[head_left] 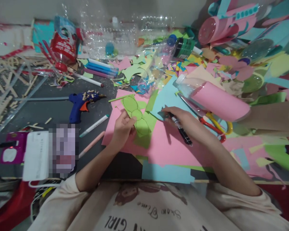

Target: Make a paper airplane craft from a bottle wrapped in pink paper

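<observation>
The left hand pinches the left edge of a bright green paper piece, thumb on top. The piece bears a dark-lined outline of a small circle between two ovals and lies over a large pink paper sheet in front of the person.

The right hand has its fingers closed around a black pen with a clear barrel section, its rear end slanting toward the person. This hand is just right of the green piece, over the lower edge of a light blue paper sheet; whether the pen tip touches paper cannot be told.

Step in hand, as judged: outlining shapes on green paper; the ovals and circle look complete. Any further line would call for the piece held flat and the tip brought left onto it. Cutting would call for exchanging the pen for the metal scissors with red and yellow handles, near the right forearm.
</observation>
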Motion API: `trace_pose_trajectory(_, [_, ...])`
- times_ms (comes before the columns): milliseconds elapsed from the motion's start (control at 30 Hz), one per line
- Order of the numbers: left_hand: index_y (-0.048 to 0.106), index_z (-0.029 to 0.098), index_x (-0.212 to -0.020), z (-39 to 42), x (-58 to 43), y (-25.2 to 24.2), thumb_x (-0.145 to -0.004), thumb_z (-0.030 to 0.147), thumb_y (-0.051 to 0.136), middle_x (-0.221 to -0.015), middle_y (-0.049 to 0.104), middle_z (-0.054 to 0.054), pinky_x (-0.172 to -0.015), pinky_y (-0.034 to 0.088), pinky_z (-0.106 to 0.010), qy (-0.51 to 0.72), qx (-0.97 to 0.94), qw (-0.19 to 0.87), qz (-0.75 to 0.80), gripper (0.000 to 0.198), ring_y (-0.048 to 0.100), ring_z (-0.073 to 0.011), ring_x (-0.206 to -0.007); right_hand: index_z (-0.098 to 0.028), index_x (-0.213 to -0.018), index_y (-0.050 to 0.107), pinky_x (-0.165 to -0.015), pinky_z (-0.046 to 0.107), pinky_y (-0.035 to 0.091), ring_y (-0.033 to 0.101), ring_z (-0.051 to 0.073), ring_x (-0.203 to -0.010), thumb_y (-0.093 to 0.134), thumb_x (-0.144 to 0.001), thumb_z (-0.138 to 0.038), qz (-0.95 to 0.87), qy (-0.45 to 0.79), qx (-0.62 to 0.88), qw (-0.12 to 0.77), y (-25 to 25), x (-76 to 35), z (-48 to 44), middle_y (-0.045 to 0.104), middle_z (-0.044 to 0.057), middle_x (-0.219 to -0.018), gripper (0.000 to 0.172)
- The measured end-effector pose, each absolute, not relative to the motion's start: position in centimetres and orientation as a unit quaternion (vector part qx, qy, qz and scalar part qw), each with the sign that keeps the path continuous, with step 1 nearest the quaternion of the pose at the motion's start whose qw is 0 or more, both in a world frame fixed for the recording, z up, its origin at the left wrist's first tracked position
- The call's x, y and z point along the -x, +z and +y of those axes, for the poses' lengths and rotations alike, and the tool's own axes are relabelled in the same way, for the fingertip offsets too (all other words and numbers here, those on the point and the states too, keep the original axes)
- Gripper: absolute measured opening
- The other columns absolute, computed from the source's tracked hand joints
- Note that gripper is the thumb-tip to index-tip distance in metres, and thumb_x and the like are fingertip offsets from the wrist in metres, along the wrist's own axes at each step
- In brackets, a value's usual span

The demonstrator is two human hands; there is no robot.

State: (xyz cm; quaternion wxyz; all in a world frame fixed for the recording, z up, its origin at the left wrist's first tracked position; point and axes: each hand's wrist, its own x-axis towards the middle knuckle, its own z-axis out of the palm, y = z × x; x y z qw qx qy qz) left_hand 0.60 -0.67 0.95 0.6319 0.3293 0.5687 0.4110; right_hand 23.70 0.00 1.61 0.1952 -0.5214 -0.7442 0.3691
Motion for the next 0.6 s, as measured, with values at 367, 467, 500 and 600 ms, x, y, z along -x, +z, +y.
trace_pose_trajectory(367, [0.048,0.019,-0.049,-0.9,-0.5,0.8,-0.071,0.03,0.061,-0.04,0.053,0.001,-0.04,0.033,-0.019,0.379,-0.351,0.611,0.6,0.028,0.046,-0.0072,-0.038,-0.025,-0.131,0.062,-0.076,0.033,0.05,0.066,0.022,-0.089,0.042,-0.085,-0.009,-0.758,0.34,0.521,0.196,1.3,-22.9,-0.7,0.069,0.008,-0.101,0.053])
trace_pose_trajectory(467, [0.045,0.018,-0.039,-0.9,-0.5,0.9,-0.073,0.031,0.061,-0.038,0.047,0.0,-0.043,0.036,-0.019,0.382,-0.354,0.611,0.596,0.04,0.05,-0.0083,-0.042,-0.023,-0.127,0.064,-0.068,0.03,0.046,0.061,0.019,-0.073,0.043,-0.087,-0.014,-0.743,0.314,0.555,0.203,1.6,-22.5,-0.5,0.066,0.007,-0.091,0.046])
trace_pose_trajectory(500, [0.045,0.018,-0.038,-0.9,-0.5,0.9,-0.074,0.031,0.061,-0.039,0.047,0.0,-0.043,0.036,-0.019,0.385,-0.354,0.613,0.593,0.041,0.049,-0.0083,-0.042,-0.021,-0.12,0.067,-0.066,0.03,0.045,0.059,0.017,-0.069,0.044,-0.089,-0.017,-0.728,0.317,0.567,0.218,1.8,-22.1,-0.6,0.066,0.007,-0.091,0.039])
trace_pose_trajectory(600, [0.05,0.016,-0.039,-0.9,-0.5,1.0,-0.074,0.03,0.061,-0.044,0.055,-0.002,-0.042,0.034,-0.019,0.382,-0.358,0.618,0.586,0.039,0.046,-0.007,-0.04,-0.018,-0.093,0.068,-0.06,0.028,0.041,0.054,0.014,-0.06,0.049,-0.092,-0.033,-0.671,0.404,0.568,0.252,2.2,-20.9,-0.8,0.067,0.004,-0.083,0.023])
